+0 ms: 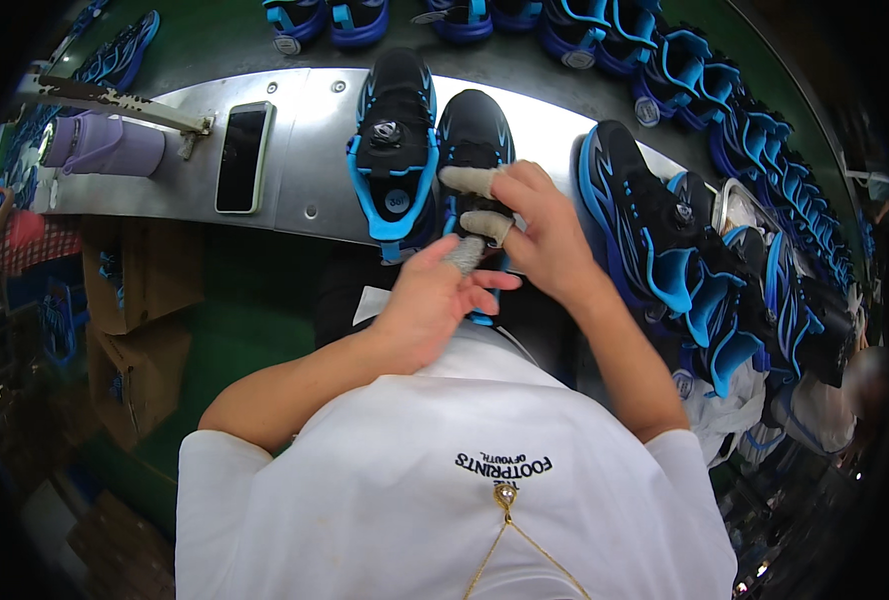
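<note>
A black and blue sneaker (477, 125) lies in front of me, its toe pointing away, its heel end partly hidden by my hands. My right hand (537, 222) bends over its tongue and opening, gripping it, with beige covers on two fingers. My left hand (443, 300) is at the heel end, fingers apart, a grey cover on one digit. Whether it touches the shoe I cannot tell. Just left, a matching sneaker (397, 140) with a round dial on its tongue stands on the metal bench (310, 170).
A phone (244, 158) and a lilac bottle (115, 143) lie left on the bench, near a worn metal bar (125, 102). Several sneakers (645, 215) crowd the right side. More sneakers (685, 70) line the far curved belt. Cardboard boxes (145, 290) stand at lower left.
</note>
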A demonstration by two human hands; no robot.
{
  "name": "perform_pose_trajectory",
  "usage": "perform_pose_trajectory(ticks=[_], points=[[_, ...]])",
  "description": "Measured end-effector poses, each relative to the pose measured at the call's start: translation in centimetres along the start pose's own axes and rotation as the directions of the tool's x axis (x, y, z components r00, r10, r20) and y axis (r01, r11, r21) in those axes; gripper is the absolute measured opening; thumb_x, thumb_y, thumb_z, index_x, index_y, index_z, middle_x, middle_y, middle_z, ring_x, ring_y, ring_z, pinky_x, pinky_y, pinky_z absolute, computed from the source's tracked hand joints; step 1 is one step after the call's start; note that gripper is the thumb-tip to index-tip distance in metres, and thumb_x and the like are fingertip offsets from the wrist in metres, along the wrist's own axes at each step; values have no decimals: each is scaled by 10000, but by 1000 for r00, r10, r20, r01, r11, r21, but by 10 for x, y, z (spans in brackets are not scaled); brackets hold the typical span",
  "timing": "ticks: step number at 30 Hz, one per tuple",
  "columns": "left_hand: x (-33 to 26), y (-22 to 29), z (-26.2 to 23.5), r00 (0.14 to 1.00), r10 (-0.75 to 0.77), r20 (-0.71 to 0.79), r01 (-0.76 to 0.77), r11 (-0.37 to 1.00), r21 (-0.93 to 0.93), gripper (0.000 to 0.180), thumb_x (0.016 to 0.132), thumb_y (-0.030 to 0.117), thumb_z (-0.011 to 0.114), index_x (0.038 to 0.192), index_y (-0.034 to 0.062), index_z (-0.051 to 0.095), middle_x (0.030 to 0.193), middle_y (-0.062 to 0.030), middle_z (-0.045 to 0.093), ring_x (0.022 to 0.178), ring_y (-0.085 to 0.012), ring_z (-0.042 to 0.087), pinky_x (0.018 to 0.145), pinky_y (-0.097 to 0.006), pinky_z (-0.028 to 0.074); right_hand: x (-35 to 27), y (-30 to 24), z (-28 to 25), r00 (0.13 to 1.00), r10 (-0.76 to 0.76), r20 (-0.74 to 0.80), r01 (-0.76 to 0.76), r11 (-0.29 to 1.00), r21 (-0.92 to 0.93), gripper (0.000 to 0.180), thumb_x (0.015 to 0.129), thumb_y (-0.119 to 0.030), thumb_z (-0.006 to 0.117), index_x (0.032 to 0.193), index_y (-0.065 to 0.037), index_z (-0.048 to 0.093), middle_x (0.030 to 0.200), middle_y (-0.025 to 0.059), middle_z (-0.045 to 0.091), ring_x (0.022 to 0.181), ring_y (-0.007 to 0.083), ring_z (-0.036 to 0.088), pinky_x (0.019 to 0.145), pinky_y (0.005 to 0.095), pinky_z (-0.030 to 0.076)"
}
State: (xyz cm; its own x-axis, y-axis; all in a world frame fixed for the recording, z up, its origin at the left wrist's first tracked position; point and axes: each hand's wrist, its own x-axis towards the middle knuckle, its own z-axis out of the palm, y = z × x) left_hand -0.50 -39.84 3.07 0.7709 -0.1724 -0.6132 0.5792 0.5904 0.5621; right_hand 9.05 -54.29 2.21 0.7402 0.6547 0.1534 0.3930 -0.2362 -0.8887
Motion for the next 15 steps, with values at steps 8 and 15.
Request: perform_pose_trajectory(ticks=[8, 15], points=[[-23, 68, 0, 961, 243, 132, -247, 541, 804, 170, 945, 171, 637, 1033, 37, 696, 954, -49, 647, 812, -143, 643, 629, -236, 486, -4, 4, -3, 973, 197, -121, -181, 975, 132, 463, 834, -93, 711, 1289, -91, 626, 939, 61, 618, 781, 121, 538, 747, 253, 458], [42, 108, -51, 705, 631, 323, -414, -2, 910, 327, 807, 66, 691, 1133, 72, 666, 976, -61, 580, 801, -166, 519, 722, -260, 430, 90, 32, -19, 985, 133, -109, -125, 989, 77, 374, 902, -140, 651, 1266, -62, 610, 1024, 110, 646, 795, 167, 601, 782, 276, 487]])
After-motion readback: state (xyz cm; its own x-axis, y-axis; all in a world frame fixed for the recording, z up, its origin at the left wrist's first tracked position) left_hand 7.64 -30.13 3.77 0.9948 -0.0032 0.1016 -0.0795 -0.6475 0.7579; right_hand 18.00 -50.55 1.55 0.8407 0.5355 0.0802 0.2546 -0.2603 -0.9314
